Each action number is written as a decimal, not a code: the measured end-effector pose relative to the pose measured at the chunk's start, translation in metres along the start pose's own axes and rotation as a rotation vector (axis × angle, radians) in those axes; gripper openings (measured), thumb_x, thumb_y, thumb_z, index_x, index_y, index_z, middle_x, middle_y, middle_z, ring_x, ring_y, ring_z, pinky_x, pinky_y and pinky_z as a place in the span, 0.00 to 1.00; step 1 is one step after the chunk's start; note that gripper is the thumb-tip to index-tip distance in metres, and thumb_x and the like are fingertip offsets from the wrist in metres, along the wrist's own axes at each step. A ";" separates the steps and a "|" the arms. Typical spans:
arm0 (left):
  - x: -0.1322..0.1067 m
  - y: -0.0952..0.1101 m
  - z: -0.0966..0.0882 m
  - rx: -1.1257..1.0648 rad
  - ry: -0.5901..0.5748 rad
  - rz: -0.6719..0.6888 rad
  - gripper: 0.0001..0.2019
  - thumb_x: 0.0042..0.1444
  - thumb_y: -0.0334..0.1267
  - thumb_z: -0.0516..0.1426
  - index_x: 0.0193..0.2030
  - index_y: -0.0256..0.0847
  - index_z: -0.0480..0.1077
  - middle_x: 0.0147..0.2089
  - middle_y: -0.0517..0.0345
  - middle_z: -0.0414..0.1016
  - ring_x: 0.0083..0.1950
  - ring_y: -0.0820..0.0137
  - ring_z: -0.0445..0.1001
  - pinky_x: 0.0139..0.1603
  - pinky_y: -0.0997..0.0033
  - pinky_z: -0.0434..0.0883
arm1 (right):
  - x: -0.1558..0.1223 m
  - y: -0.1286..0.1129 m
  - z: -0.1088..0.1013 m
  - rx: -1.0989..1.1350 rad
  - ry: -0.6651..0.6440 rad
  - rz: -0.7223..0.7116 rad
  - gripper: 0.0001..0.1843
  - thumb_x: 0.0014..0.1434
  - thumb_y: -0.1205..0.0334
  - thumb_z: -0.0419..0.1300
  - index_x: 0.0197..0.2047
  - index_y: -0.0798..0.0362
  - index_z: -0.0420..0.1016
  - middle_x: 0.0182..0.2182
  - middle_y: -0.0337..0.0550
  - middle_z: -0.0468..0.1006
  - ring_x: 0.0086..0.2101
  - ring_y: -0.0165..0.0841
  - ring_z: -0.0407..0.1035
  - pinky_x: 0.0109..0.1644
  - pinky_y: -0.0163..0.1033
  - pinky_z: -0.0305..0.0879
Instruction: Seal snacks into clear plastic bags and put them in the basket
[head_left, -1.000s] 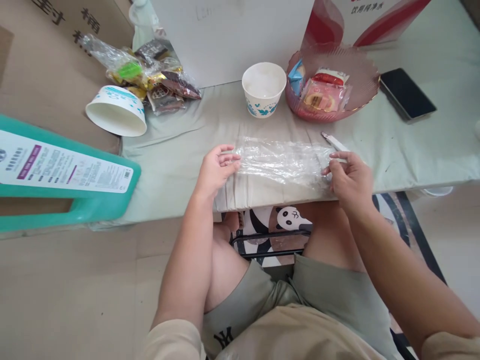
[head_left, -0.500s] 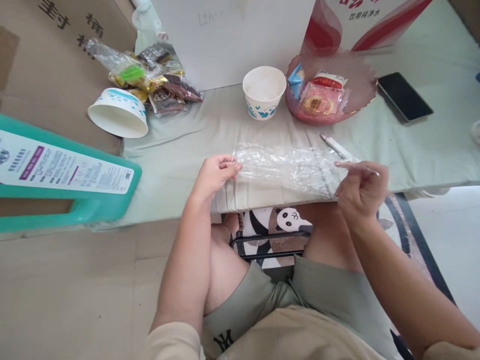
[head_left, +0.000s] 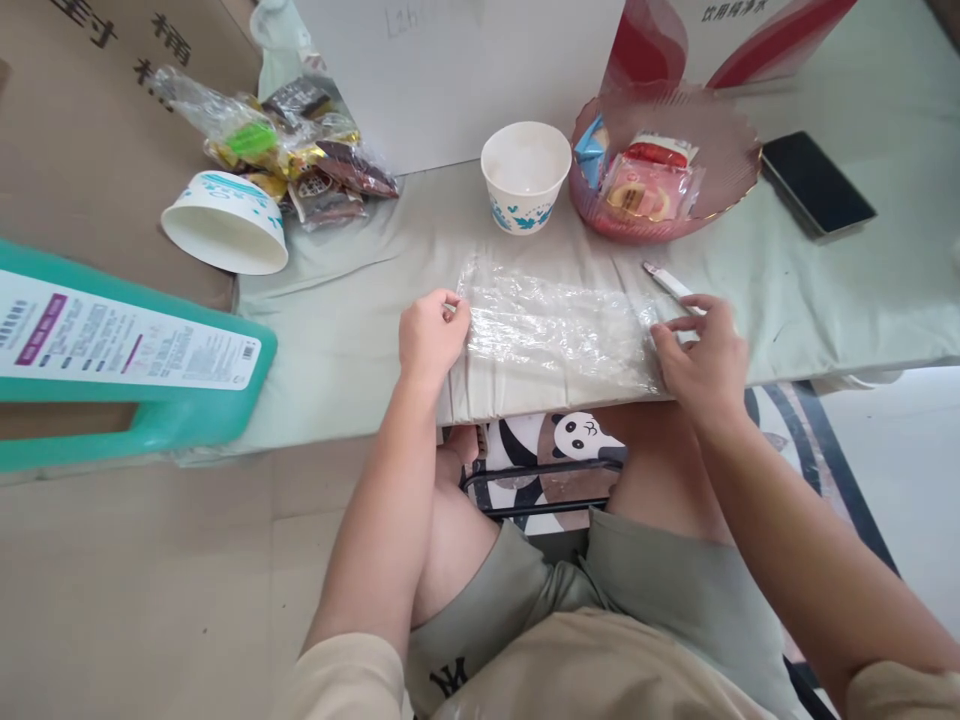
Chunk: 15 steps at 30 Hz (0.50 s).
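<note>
A flat, crinkled clear plastic bag (head_left: 559, 325) lies along the front of the cloth-covered table. At its left end my left hand (head_left: 435, 335) is closed, thumb and fingers pinching the edge. My right hand (head_left: 705, 355) is at the opposite end, its thumb and index finger closed on the bag's edge while another finger stays raised. Just behind the right fingers rests a slim white tool (head_left: 667, 281) with a dark tip, partly covered by that hand. A white paper cup (head_left: 525, 185) with blue leaf patterns stands upright beyond the bag.
A pink glass bowl (head_left: 709, 190) holds wrapped snacks (head_left: 645, 190), with a phone (head_left: 817, 185) to its right. Packaged snacks (head_left: 330, 175) and a tipped paper cup (head_left: 225, 235) lie at the left. A green jug (head_left: 202, 420) and a cardboard box (head_left: 90, 150) flank them.
My right hand has come down and inward onto the bag's right end. My left hand still holds the other end, and the bag is spread out flatter and wider.
</note>
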<state>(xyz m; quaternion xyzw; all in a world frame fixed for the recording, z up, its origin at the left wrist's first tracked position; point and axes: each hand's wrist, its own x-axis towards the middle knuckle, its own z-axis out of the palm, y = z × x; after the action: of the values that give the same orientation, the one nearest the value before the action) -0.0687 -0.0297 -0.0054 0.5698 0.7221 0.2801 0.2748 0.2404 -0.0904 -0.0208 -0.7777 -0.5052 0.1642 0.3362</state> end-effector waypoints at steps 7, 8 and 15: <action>-0.006 0.005 -0.004 0.270 0.007 0.080 0.24 0.55 0.29 0.59 0.60 0.44 0.72 0.56 0.47 0.78 0.60 0.52 0.73 0.61 0.53 0.70 | -0.008 -0.007 -0.013 -0.194 0.122 -0.288 0.26 0.55 0.58 0.63 0.58 0.50 0.71 0.56 0.59 0.72 0.46 0.49 0.75 0.55 0.58 0.71; -0.006 0.005 -0.003 0.262 -0.012 0.101 0.26 0.55 0.27 0.59 0.62 0.45 0.70 0.57 0.47 0.78 0.62 0.50 0.72 0.63 0.51 0.70 | -0.008 -0.014 -0.016 -0.208 0.098 -0.351 0.24 0.57 0.58 0.62 0.57 0.50 0.72 0.54 0.59 0.73 0.50 0.52 0.74 0.58 0.59 0.70; -0.001 -0.003 0.000 0.084 -0.172 0.195 0.34 0.48 0.19 0.56 0.63 0.47 0.69 0.49 0.53 0.80 0.54 0.58 0.75 0.60 0.55 0.71 | 0.025 -0.082 0.025 -0.230 -0.467 -0.660 0.32 0.57 0.56 0.63 0.65 0.52 0.67 0.58 0.57 0.77 0.58 0.54 0.71 0.61 0.58 0.66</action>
<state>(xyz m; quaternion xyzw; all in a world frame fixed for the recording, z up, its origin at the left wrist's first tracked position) -0.0704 -0.0314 -0.0079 0.6703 0.6480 0.2249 0.2830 0.1814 -0.0376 0.0200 -0.5483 -0.8050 0.1621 0.1580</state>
